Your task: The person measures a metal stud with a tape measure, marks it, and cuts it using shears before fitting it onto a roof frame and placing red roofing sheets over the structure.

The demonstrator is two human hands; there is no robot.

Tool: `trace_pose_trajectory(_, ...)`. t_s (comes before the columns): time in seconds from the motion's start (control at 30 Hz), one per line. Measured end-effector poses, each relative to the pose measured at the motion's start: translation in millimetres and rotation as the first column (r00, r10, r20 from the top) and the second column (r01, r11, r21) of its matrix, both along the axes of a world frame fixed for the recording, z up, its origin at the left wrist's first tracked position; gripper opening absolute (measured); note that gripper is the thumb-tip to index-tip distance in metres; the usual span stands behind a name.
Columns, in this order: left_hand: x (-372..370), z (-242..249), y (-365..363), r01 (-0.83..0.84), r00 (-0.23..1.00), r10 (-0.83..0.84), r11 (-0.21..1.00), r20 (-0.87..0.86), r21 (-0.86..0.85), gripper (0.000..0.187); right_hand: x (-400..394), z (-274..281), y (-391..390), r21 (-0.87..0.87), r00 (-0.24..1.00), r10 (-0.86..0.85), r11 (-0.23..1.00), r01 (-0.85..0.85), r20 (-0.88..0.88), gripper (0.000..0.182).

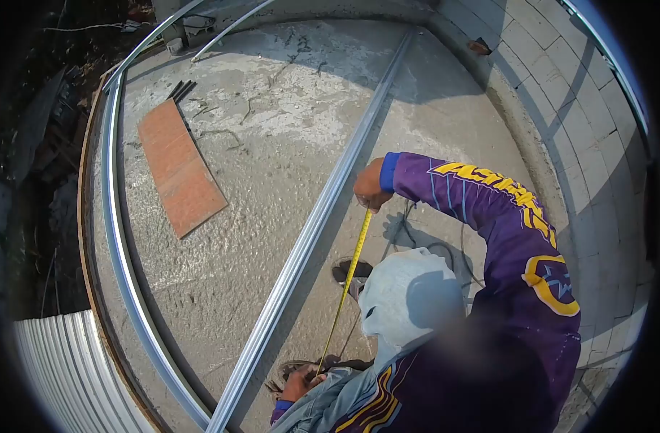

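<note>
A yellow tape measure (pixel 350 278) is pulled out straight between my two hands, over the concrete floor. My right hand (pixel 372 186) is closed around its upper end, close to the long galvanized steel channel (pixel 312 224). The tape's case cannot be made out. Lower down, my left hand (pixel 300 382) is closed at the other end of the tape, beside my foot. My fingers there are partly hidden. The steel channel lies diagonally across the floor, to the left of both hands. My bent knee (pixel 409 296) in pale worn cloth is right of the tape.
An orange-brown board (pixel 182 167) lies on the concrete floor (pixel 272 123), with dark rods (pixel 181 90) at its top. Another steel channel (pixel 115 195) follows the left edge. Corrugated sheet (pixel 77 368) lies beyond that edge. A block wall (pixel 561 94) stands right; a dark cable (pixel 445 249) lies nearby.
</note>
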State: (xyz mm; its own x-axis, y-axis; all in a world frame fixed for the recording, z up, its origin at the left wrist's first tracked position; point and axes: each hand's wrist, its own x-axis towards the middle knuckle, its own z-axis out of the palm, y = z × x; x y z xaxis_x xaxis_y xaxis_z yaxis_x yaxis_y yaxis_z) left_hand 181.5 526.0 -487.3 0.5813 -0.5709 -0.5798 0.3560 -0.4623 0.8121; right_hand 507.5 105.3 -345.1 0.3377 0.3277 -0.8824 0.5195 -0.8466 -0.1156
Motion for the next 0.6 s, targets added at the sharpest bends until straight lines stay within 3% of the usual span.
trace_pose_trajectory(0.03, -6, -14, 1, 0.091, 0.994, -0.094, 0.995, -0.061, -0.043, 0.038, -6, -9, -2, -0.029, 0.995, 0.023, 0.999, -0.026, -0.095, 0.028)
trace_pose_trajectory(0.07, 1, 3, -3, 0.061, 0.997, -0.059, 0.997, -0.042, 0.048, 0.024, -14, -18, -6, -0.024, 0.996, 0.015, 1.000, -0.017, -0.091, 0.028)
trace_pose_trajectory(0.1, 16, 19, 0, 0.066, 0.997, -0.064, 0.996, -0.039, 0.053, 0.024, -22, -26, -11, 0.014, 0.992, 0.008, 1.000, -0.007, -0.124, 0.029)
trace_pose_trajectory(0.17, 56, 54, 16, 0.124, 0.916, -0.237, 0.934, 0.323, 0.334, 0.019, -40, -42, -6, 0.060, 0.987, 0.008, 0.998, 0.002, -0.161, 0.029)
trace_pose_trajectory(0.23, 108, 92, 27, -0.012, 0.881, -0.198, 0.899, 0.430, 0.438, 0.013, -55, -56, 12, 0.244, 0.970, -0.068, 0.962, 0.126, -0.233, 0.031)
trace_pose_trajectory(0.27, 133, 104, 29, -0.072, 0.714, -0.339, 0.835, 0.613, 0.545, 0.014, -64, -63, 25, 0.314, 0.950, -0.159, 0.918, 0.242, -0.268, 0.031)
trace_pose_trajectory(0.3, 163, 136, 25, -0.117, 0.574, -0.519, 0.713, 0.633, 0.692, 0.027, -69, -71, 39, 0.380, 0.920, -0.243, 0.855, 0.352, -0.306, 0.032)
trace_pose_trajectory(0.33, 186, 167, 13, -0.327, 0.323, -0.586, 0.668, 0.743, 0.669, 0.044, -72, -81, 50, 0.450, 0.897, -0.280, 0.789, 0.418, -0.342, 0.032)
trace_pose_trajectory(0.37, 206, 195, 7, -0.452, 0.148, -0.651, 0.625, 0.745, 0.636, 0.061, -74, -89, 58, 0.513, 0.869, -0.314, 0.711, 0.482, -0.381, 0.032)
trace_pose_trajectory(0.4, 218, 206, 4, -0.550, 0.002, -0.589, 0.674, 0.808, 0.493, 0.067, -76, -94, 66, 0.521, 0.871, -0.316, 0.705, 0.481, -0.377, 0.032)
trace_pose_trajectory(0.43, 225, 214, -2, -0.572, -0.149, -0.456, 0.764, 0.878, 0.299, 0.065, -80, -100, 73, 0.479, 0.674, -0.458, 0.477, 0.737, -0.580, 0.034)
trace_pose_trajectory(0.47, 223, 214, -10, -0.491, -0.083, -0.288, 0.845, 0.954, 0.213, 0.063, -85, -101, 82, 0.358, 0.413, -0.508, 0.209, 0.910, -0.756, 0.036)
trace_pose_trajectory(0.5, 218, 209, -21, -0.424, 0.003, -0.117, 0.899, 0.993, 0.107, 0.062, -90, -100, 91, 0.357, 0.417, -0.495, 0.215, 0.909, -0.762, 0.036)
trace_pose_trajectory(0.57, 216, 200, -62, -0.275, 0.382, -0.014, 0.953, 0.924, 0.128, 0.071, -99, -89, 121, 0.054, -0.051, -0.414, -0.239, 0.970, -0.909, 0.042)
trace_pose_trajectory(0.6, 217, 185, -78, -0.247, 0.470, 0.014, 0.962, 0.883, 0.116, 0.078, -99, -92, 135, -0.019, -0.142, -0.348, -0.333, 0.943, -0.927, 0.047)
